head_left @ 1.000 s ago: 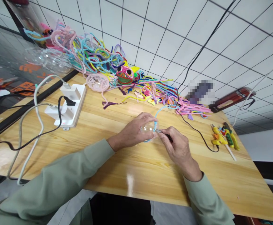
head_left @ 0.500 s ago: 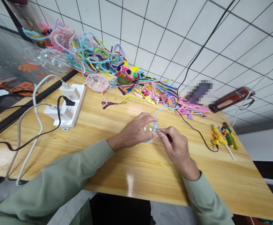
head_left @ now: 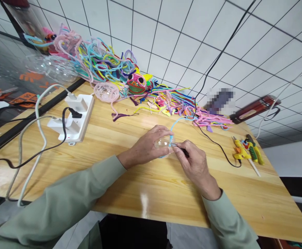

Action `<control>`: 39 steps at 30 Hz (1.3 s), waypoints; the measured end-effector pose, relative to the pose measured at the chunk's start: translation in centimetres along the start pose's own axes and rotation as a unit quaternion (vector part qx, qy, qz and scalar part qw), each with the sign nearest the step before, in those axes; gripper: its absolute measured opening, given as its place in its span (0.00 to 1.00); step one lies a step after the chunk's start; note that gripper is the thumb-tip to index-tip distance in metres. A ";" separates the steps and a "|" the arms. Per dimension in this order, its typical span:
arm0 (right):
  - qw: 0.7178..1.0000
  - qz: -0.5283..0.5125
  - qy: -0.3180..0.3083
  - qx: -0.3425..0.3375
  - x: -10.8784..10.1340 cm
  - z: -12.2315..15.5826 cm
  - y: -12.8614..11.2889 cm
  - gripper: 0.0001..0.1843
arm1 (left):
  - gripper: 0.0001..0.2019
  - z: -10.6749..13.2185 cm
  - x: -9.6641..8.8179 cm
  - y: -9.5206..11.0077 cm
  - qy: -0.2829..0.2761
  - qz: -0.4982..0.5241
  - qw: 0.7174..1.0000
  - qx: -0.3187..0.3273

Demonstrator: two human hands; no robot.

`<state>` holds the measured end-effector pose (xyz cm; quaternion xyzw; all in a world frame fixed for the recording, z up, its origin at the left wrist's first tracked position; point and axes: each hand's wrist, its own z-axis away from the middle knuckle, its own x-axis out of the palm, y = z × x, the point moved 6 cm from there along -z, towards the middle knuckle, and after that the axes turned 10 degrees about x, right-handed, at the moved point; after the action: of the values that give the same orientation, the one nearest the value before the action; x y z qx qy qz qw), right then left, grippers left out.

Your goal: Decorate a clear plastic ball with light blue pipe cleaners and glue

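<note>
My left hand point(head_left: 147, 147) is curled round a small clear plastic ball point(head_left: 163, 142) on the wooden table point(head_left: 120, 180). A light blue pipe cleaner point(head_left: 175, 125) runs over the ball and off toward the pile behind. My right hand point(head_left: 194, 164) pinches a thin dark tool point(head_left: 180, 149) whose metal tip touches the ball where the pipe cleaner lies. Both hands meet at the table's middle.
A heap of coloured pipe cleaners point(head_left: 109, 65) and a round toy face point(head_left: 137, 83) lie along the tiled wall. A white power strip point(head_left: 74, 119) with cables sits left. A pink-wrapped ball point(head_left: 106, 91), a yellow glue gun point(head_left: 240, 152) and a black cable point(head_left: 213, 141) are nearby.
The view has shifted slightly; both hands stay on the ball and tool in nearly the same place.
</note>
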<state>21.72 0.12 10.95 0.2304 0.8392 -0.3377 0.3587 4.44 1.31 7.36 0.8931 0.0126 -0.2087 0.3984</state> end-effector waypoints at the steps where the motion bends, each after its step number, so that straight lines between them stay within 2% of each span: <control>1: 1.000 -0.006 0.004 0.002 0.0 0.0 0.0 0.05 | 0.22 0.0 0.0 0.0 0.002 0.001 1.000 0.002; 6: 0.999 -0.010 0.025 0.026 -0.3 0.1 0.4 0.04 | 0.21 0.0 0.0 0.1 0.011 0.006 1.000 0.014; 11: 0.999 -0.021 0.003 0.024 0.1 0.2 0.5 0.05 | 0.22 0.1 0.0 -0.1 0.001 0.005 1.000 0.014; 14: 0.994 -0.078 0.001 0.078 0.1 0.3 1.2 0.04 | 0.22 0.2 0.0 -0.1 0.002 0.003 1.000 0.017; 17: 0.964 -0.181 0.019 0.195 0.4 0.5 2.9 0.19 | 0.23 0.4 0.0 -0.1 0.012 -0.007 1.000 0.021; 20: 0.915 -0.284 -0.019 0.287 1.8 0.6 4.5 0.32 | 0.24 0.5 0.1 0.3 0.021 -0.021 0.999 0.040; 23: 0.872 -0.356 -0.069 0.328 3.3 0.6 5.2 0.36 | 0.25 0.7 0.2 0.8 0.026 -0.025 0.997 0.068; 26: 0.852 -0.385 -0.078 0.346 3.9 0.8 5.5 0.36 | 0.26 0.8 0.3 0.9 0.018 -0.026 0.997 0.076; 39: 0.855 -0.376 -0.089 0.347 3.7 0.7 5.5 0.34 | 0.26 0.7 0.3 1.0 -0.003 -0.013 0.998 0.066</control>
<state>23.14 3.80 5.58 -0.0240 0.6543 -0.7354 0.1745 4.68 0.11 7.52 0.9165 0.0088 -0.2172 0.3359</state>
